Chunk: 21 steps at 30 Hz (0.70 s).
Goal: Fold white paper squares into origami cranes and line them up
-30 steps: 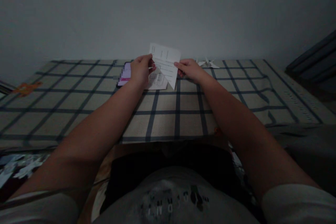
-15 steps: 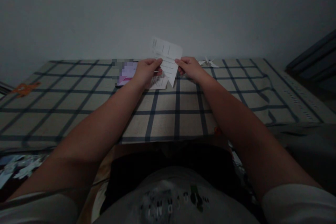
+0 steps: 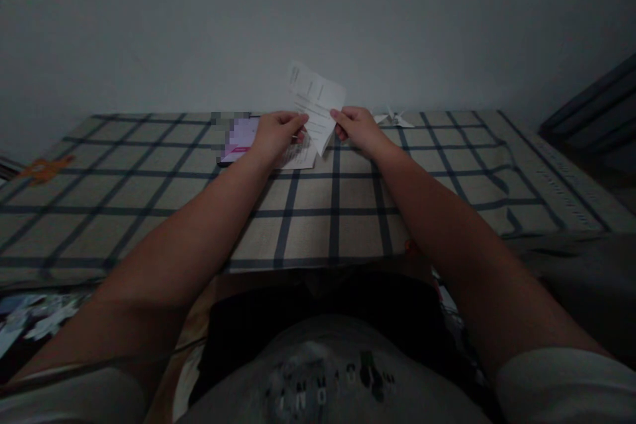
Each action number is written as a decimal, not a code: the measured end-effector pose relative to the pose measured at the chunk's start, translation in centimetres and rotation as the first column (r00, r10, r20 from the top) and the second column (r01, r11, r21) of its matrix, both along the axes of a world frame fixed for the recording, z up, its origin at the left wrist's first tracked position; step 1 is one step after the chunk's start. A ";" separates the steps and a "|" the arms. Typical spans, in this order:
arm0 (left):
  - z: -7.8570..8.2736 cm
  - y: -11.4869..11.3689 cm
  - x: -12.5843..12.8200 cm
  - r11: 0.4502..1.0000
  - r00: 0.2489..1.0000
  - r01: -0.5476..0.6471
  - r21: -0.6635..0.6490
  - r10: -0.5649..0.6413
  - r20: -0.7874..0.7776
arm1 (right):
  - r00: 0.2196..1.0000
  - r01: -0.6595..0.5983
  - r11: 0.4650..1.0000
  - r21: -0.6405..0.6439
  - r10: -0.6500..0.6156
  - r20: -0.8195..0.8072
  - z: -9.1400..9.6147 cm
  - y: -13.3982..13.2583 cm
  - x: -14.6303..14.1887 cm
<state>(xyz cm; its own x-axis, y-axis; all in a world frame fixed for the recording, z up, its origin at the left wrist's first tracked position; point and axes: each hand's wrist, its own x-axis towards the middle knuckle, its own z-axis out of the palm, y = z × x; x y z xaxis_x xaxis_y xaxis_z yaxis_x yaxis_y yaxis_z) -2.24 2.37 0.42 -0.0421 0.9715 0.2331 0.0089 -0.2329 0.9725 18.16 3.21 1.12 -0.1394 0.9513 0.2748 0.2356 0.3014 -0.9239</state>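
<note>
A printed sheet of paper is held up tilted above the table, its lower corner pointing down. My left hand pinches its left edge between thumb and fingers. At the right edge, my right hand grips it the same way. Beneath and behind my left hand lies a stack of printed paper, partly covered. Left of that, a tablet or phone with a lit screen rests on the cloth, partly blurred out. Just beyond my right hand sits a folded white paper shape.
A checked cloth covers the table, which meets a plain wall at the back. Something orange lies at the far left. A small orange-red thing shows at the front edge, beside my right forearm.
The sheet's lower corner has risen and shifted slightly left, and its top edge has bent and moved up a little. Both hands keep their grip in nearly the same place.
</note>
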 end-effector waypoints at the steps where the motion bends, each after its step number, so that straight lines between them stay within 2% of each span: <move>1: 0.0 -0.1 0.0 1.000 1.000 0.016 0.000 -0.016 0.014 | 1.000 0.007 1.000 -0.002 -0.007 -0.008 0.1 -0.1 0.0; 6: 0.5 -1.1 0.5 0.981 0.987 0.157 -0.113 -0.153 0.045 | 0.999 0.036 0.999 0.009 -0.036 -0.041 0.4 -0.3 0.0; 12: 0.6 -1.0 0.6 0.991 0.995 0.092 -0.095 -0.089 0.039 | 0.998 0.017 1.000 -0.001 -0.017 -0.063 0.2 -0.5 -0.2; 18: 0.4 -0.6 0.3 0.996 0.997 0.080 -0.039 -0.080 0.021 | 0.981 -0.095 0.995 -0.003 0.093 -0.169 -1.2 0.7 0.1; 21: 0.5 -0.7 0.3 0.998 0.998 0.054 -0.028 -0.054 0.020 | 0.979 -0.109 0.994 -0.028 0.103 -0.173 -1.4 1.0 0.2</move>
